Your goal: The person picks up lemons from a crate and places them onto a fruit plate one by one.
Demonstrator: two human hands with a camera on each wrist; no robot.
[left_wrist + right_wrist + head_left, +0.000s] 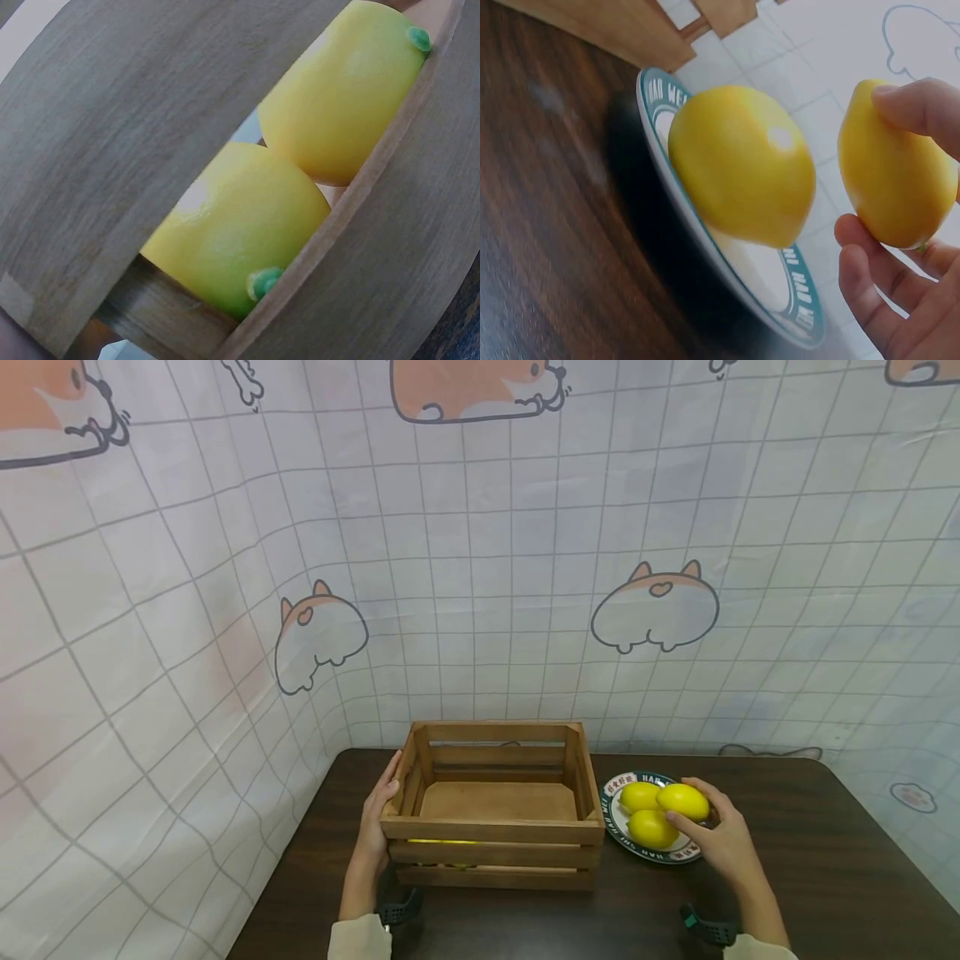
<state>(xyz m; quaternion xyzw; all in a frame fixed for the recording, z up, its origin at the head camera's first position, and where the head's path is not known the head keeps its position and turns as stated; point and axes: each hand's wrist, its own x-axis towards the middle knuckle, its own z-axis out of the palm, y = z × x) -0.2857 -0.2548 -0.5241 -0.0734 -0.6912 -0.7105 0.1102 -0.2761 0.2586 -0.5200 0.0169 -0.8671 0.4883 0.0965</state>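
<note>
A slatted wooden crate [495,831] stands on the table, and my left hand [375,818] rests against its left side with the fingers extended along it. Through a gap between the slats, the left wrist view shows two lemons inside, one lower lemon [240,225] and one upper lemon [345,97]. To the right of the crate, a plate [617,839] with a green lettered rim bears lemons. My right hand [723,839] pinches the rightmost lemon [682,802] between thumb and fingers; the right wrist view shows this held lemon [896,169] beside another lemon [742,165].
The dark wooden table [817,835] extends right of the plate. A white gridded cloth [510,652] with cartoon dogs hangs behind and to the left. Each wrist wears a dark strap, such as the right strap [708,928].
</note>
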